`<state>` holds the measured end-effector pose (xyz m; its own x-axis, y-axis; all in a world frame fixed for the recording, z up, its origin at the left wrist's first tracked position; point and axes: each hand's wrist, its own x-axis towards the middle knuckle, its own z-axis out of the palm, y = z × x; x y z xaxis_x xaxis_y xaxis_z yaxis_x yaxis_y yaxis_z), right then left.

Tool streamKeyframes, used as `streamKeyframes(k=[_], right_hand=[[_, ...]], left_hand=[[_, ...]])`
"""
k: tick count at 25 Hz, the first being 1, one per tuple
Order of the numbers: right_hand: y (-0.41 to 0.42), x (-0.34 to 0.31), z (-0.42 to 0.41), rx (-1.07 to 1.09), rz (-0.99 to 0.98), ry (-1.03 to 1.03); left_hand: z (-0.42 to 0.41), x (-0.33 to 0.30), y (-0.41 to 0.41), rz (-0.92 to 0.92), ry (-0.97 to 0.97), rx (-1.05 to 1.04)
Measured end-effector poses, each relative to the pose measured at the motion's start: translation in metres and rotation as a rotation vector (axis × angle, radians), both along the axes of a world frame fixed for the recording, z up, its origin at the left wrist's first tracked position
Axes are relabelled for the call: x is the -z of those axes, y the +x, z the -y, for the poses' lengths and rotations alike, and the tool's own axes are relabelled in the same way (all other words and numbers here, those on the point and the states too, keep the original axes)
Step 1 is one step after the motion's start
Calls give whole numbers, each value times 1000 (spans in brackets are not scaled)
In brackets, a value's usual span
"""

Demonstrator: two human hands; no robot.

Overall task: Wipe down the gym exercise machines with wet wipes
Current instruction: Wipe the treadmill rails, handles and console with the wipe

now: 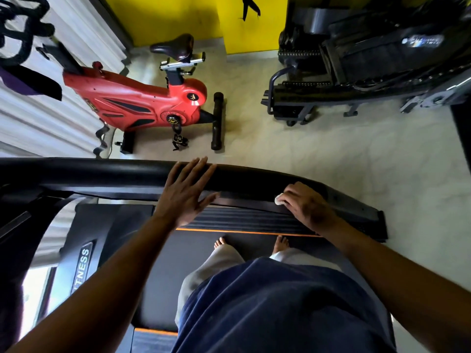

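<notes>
Wet wipe (279, 199): small, white, crumpled, mostly hidden under the right hand (303, 206), whose grip curls round it on the treadmill's black handrail (102, 174). Left hand (185, 192): fingers straight and spread, flat on the same rail, holding nothing. Treadmill belt (158, 263): dark, orange-edged, bare feet on it. Floor (318, 149): pale tile. Wall (163, 16): yellow. Beyond: red exercise bike (137, 103); dark machine (356, 62) at right.

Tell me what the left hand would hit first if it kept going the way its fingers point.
The left hand lies flat on the treadmill handrail, fingers pointing past its far edge. Beyond the rail the line looks free, over bare floor near the red exercise bike's rear stabilizer bar; depth is unclear, so it might clip that.
</notes>
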<state>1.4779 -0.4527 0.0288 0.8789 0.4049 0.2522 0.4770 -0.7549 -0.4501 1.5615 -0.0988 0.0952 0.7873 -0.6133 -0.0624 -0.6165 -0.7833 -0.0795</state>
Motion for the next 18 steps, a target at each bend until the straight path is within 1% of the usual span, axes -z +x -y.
streamKeyframes(k=[1,3,5,6,8,11,13,15,18], right_hand=[[11,-6,-16,-83,36,-28],[32,-21,-59,-204,95,-26],[48,-40,-99,-277,91,-4],[51,-45,-111,-303,87,-3],[48,-44,-105,-326,94,-25],[35,-23,-49,-257,69,-56],[27,-17,-16,-173,-6,7],[24,-17,-10,-94,-58,94],[36,-28,-35,4,-57,170]], left_hand=[[-6,-2,4,0,12,-4],[-25,-8,12,3,22,-81],[-44,-13,16,25,27,-140],[-50,-12,16,32,35,-142],[-50,-10,14,33,33,-143],[-45,-9,13,44,18,-164],[-46,-10,13,53,12,-162],[-46,-11,13,43,7,-160],[-42,-12,13,26,2,-176]])
